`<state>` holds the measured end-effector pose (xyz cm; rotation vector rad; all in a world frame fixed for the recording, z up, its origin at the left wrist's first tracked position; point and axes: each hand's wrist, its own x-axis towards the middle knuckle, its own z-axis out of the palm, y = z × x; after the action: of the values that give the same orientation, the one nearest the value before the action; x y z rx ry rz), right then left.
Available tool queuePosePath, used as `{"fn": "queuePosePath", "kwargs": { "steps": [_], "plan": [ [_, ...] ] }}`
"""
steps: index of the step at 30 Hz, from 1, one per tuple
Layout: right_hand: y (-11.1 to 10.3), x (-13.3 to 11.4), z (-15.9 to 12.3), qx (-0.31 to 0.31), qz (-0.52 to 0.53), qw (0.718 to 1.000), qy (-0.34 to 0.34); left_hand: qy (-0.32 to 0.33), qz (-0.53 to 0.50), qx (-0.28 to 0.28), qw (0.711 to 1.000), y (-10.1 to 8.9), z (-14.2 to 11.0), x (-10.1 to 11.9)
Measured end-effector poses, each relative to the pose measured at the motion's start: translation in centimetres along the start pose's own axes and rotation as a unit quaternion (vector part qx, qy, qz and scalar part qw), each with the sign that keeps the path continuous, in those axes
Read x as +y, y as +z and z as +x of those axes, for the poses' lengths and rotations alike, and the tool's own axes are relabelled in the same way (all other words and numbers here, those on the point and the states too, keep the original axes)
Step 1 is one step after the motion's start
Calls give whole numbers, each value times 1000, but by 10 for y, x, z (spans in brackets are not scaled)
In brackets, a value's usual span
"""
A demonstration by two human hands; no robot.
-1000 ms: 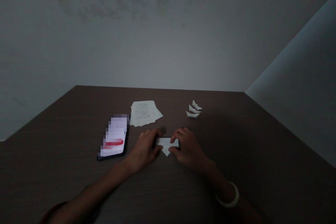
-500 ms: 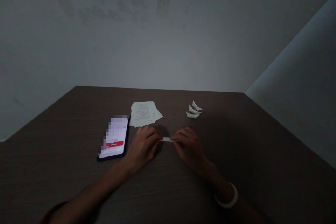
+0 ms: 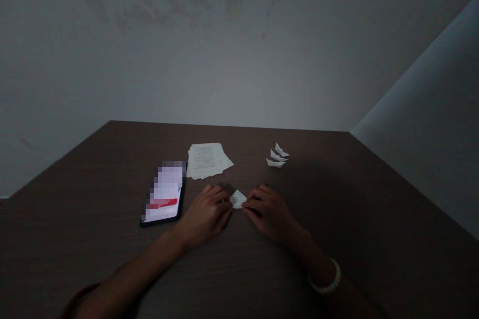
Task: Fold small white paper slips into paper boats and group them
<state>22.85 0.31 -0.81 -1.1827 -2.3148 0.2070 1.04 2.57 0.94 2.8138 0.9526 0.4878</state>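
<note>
A small folded piece of paper with printed lines shows as a triangle, its point facing away from me. My left hand pinches its left corner, and the fingers cover that end. On the other side, my right hand is closed on the right corner. Both hands rest low over the tabletop. Beyond the right hand lie three small white paper boats, set close together in a row. A stack of printed paper sheets lies beyond the left hand.
A phone with a lit, partly blurred screen lies left of my left hand. The dark wooden table ends at a grey wall. A pale bracelet circles my right wrist.
The paper showed as a narrow flat strip between my fingers; now its triangular face is visible. Both hands have come slightly nearer to me and keep their hold.
</note>
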Motion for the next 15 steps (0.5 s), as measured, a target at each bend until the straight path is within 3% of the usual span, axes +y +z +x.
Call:
{"fn": "queuePosePath", "kwargs": {
  "steps": [8,15],
  "plan": [
    [-7,6,-4,-3,16,1000,5,1,-32,-3,999,-3,0,-2],
    [-14,-3,-4,-33,46,998,3,5,-54,-3,999,-4,-1,4]
  ]
}}
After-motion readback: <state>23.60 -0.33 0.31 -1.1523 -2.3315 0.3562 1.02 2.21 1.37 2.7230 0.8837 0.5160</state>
